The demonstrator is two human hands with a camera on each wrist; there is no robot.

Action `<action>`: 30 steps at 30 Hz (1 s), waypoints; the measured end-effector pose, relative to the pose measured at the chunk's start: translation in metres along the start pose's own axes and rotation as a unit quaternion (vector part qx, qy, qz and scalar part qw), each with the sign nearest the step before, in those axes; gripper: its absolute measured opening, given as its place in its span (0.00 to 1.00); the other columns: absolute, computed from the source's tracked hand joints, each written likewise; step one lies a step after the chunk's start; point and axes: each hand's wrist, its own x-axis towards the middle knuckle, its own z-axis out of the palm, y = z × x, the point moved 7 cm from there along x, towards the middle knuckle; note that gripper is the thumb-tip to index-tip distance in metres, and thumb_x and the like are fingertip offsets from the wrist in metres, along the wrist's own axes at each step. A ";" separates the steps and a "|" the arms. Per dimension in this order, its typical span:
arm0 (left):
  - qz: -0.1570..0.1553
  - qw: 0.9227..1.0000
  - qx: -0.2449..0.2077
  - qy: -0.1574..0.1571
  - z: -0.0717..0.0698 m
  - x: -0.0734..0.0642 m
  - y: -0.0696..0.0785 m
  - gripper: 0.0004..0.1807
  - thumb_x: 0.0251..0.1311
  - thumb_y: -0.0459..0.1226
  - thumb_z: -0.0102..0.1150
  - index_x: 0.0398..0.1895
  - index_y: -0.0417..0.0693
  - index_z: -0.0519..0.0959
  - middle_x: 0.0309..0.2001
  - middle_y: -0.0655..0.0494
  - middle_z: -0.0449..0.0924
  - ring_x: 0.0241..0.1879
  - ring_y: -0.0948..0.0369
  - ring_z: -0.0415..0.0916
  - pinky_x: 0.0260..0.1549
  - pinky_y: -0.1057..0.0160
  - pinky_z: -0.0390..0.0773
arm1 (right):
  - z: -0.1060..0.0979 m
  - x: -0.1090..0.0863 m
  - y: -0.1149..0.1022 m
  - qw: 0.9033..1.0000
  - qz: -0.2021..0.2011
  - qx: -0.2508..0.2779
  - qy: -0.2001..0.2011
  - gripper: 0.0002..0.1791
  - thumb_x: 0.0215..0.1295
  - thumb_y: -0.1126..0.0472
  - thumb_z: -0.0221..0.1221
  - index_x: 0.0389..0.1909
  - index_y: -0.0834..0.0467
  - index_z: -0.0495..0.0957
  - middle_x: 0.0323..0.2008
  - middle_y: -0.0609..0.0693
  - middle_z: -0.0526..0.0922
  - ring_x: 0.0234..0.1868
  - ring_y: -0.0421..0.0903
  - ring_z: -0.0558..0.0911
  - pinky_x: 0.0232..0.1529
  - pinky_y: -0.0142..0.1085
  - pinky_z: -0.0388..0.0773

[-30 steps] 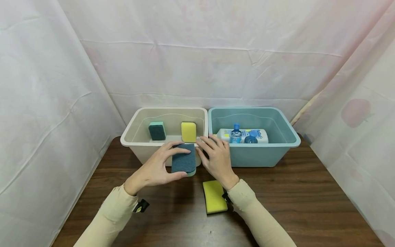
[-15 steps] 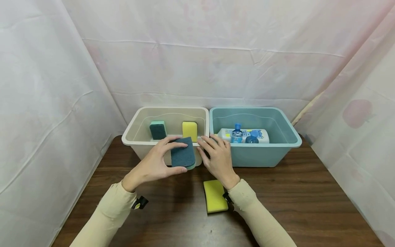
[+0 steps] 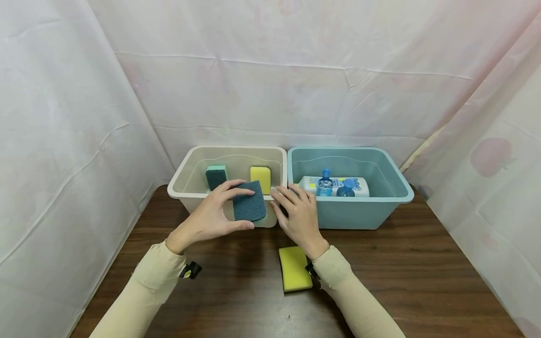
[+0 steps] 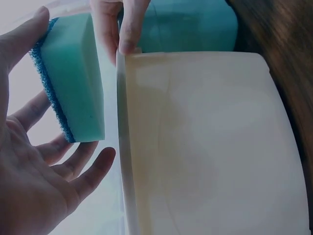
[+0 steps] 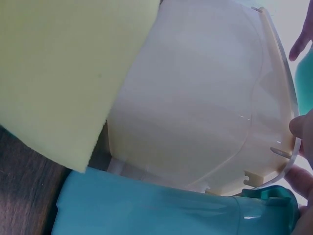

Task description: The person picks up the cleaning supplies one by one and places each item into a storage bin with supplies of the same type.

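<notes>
In the head view my left hand (image 3: 211, 211) pinches a sponge (image 3: 249, 201) with a dark blue scouring side and a mint-green foam body, thumb at its near edge. It is above the front rim of the cream bin (image 3: 186, 194). The left wrist view shows the sponge's green foam side (image 4: 76, 78), tilted beside the rim. My right hand (image 3: 297, 216) grips the cream bin's front right corner, where it meets the blue bin (image 3: 346, 213). Inside the cream bin stand a green sponge (image 3: 217, 179) with a dark face and a yellow sponge (image 3: 260, 178).
A yellow sponge (image 3: 294, 268) lies on the brown wooden table (image 3: 236, 300) beside my right wrist. The blue bin holds a white bottle (image 3: 360, 186) lying down and two small blue-capped bottles (image 3: 325, 184). Pale curtains (image 3: 270, 89) hang behind and at the sides.
My left hand has raised the sponge up and slightly leftward, from in front of the cream bin to over its rim, tilting it. My right hand has stayed at the corner.
</notes>
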 end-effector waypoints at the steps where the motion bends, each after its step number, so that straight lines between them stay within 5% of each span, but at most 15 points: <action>1: 0.002 1.000 0.000 0.000 0.000 0.001 0.000 0.38 0.52 0.57 0.82 0.69 0.68 0.80 0.79 0.53 0.65 0.73 0.46 0.69 0.64 0.38 0.77 | 0.000 0.000 0.000 1.000 0.000 -0.001 -0.001 0.17 0.75 0.51 0.66 0.60 0.47 0.87 0.61 0.48 0.88 0.68 0.56 0.80 0.61 0.53 0.72; 8: 0.013 1.000 0.004 -0.001 -0.002 0.007 -0.002 0.38 0.53 0.53 0.82 0.69 0.64 0.80 0.79 0.53 0.65 0.72 0.46 0.70 0.61 0.39 0.80 | 0.000 -0.001 0.002 1.000 0.002 -0.002 0.000 0.16 0.75 0.51 0.66 0.60 0.47 0.87 0.61 0.48 0.88 0.68 0.56 0.80 0.62 0.53 0.72; 18: -0.019 1.000 -0.010 -0.006 -0.004 0.013 -0.010 0.38 0.53 0.51 0.82 0.70 0.60 0.81 0.81 0.54 0.63 0.75 0.46 0.67 0.62 0.38 0.80 | 0.003 -0.003 0.002 1.000 0.000 -0.009 -0.004 0.17 0.75 0.50 0.66 0.61 0.46 0.87 0.61 0.47 0.88 0.68 0.55 0.79 0.62 0.53 0.72; 30: -0.016 0.999 -0.027 0.006 -0.006 0.025 -0.018 0.38 0.56 0.49 0.81 0.71 0.52 0.80 0.80 0.46 0.63 0.74 0.43 0.70 0.66 0.38 0.79 | 0.001 0.000 0.001 1.000 0.000 -0.009 -0.005 0.17 0.75 0.50 0.66 0.60 0.47 0.87 0.60 0.47 0.88 0.68 0.55 0.80 0.61 0.53 0.72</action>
